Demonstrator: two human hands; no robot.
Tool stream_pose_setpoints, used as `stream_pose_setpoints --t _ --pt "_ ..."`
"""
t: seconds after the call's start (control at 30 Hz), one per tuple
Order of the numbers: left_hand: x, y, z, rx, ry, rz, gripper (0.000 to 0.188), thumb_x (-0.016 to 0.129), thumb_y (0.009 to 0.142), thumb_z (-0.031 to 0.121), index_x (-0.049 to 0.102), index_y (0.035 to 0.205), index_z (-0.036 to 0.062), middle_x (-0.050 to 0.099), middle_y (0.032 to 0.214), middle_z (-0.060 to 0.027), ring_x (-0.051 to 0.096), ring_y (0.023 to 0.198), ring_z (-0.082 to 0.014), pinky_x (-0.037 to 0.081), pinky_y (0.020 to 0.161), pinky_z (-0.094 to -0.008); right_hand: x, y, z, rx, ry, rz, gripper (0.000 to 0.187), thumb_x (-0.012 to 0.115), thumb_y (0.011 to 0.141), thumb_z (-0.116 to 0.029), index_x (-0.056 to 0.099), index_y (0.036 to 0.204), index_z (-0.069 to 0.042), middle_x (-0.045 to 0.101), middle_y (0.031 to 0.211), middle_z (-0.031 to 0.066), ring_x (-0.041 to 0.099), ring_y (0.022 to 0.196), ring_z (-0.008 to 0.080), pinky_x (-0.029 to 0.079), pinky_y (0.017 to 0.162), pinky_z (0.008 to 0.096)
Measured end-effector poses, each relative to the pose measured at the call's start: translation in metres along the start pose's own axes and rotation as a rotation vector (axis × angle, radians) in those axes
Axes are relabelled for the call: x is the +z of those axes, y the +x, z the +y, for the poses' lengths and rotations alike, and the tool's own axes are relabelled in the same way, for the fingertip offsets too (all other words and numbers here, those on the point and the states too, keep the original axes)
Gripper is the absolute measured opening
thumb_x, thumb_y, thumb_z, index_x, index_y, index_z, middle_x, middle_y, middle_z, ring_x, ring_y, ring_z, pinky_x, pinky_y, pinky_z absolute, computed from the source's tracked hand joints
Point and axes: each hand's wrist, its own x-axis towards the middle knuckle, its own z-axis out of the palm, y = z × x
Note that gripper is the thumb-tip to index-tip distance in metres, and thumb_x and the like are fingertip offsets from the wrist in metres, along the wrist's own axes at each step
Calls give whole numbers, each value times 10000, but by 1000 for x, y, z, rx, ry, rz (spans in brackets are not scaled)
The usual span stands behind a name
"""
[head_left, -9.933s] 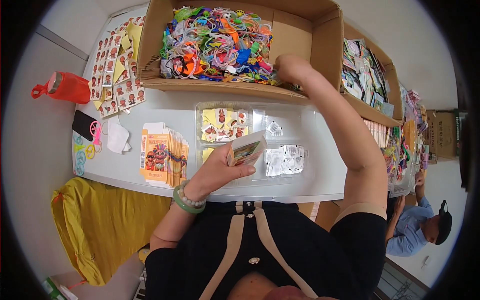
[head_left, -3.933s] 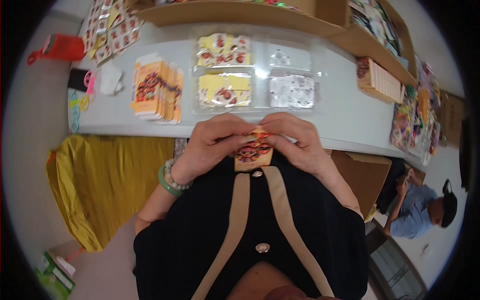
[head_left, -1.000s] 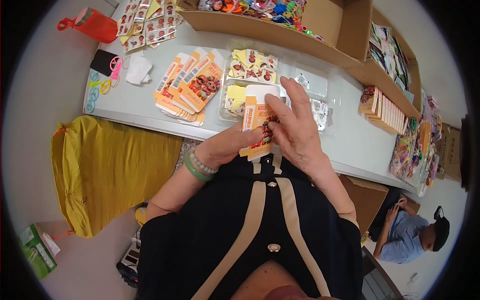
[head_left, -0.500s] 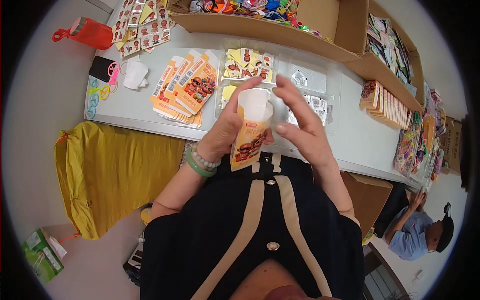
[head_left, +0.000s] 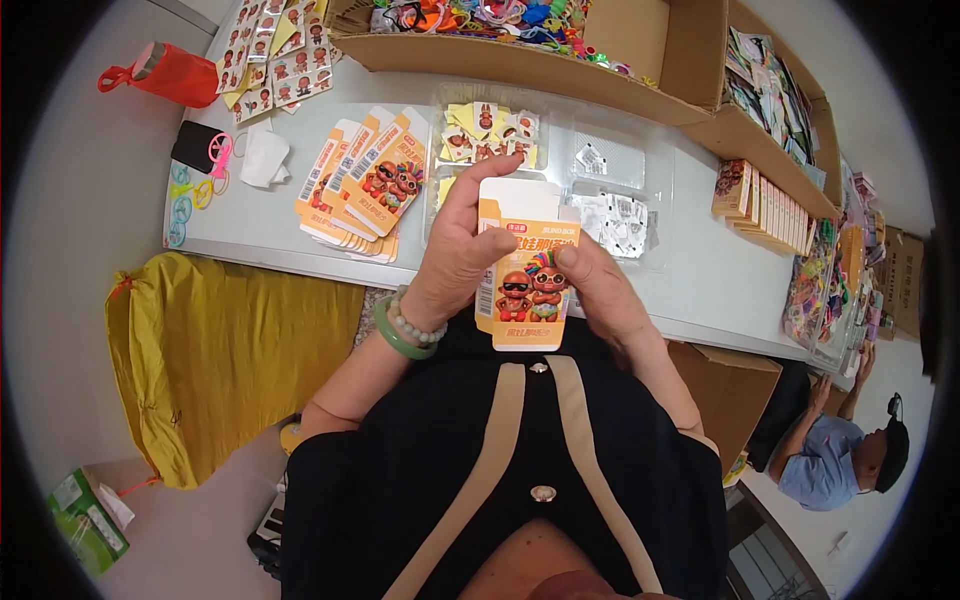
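Along our white tabletop's near edge lie fanned orange-and-white card cartons (head_left: 390, 185) and a clear plastic compartment tray (head_left: 625, 152), part-hidden by our left hand (head_left: 452, 262). It and our right hand (head_left: 605, 292), half-curled, thumbs in front, hold a rectangular orange carton (head_left: 530, 290) at that edge.

The carton (head_left: 530, 300) is smooth, thin printed card; the large box (head_left: 480, 64), matt cardboard. The divided tray (head_left: 622, 150) is clear glossy plastic, the worktop (head_left: 690, 265) smooth. The sack (head_left: 230, 370) looks like creased, faintly shiny cloth, the bangle (head_left: 394, 341) polished, the tissue (head_left: 264, 156) crumpled matt paper
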Motion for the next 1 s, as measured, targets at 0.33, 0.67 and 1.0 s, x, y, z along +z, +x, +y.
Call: stream_pose_setpoints --t 0.33,0.67,1.0 --pt "13 -2 10 137 119 86 530 557 899 69 311 1360 -22 539 1180 -128 537 1059 -138 443 896 -257 -12 1 12 33 261 -102 484 687 785 -173 545 1204 25 622 1130 93 562 1073 176 407 962 321" --pt "11 -9 3 26 202 10 501 529 910 64 314 1349 -46 455 1302 -153 477 1163 -158 391 972 -286 -6 7 21 -90 156 215 414 617 833 -50 504 1224 26 630 1056 79 581 984 123 445 874 259" --pt "2 -18 -1 -31 256 46 351 563 877 0 446 1204 -58 583 1128 -140 577 1012 -142 481 850 -258 -5 2 28 -382 -20 311 589 585 790 109 377 1323 -26 537 1161 111 577 996 168 485 829 274"
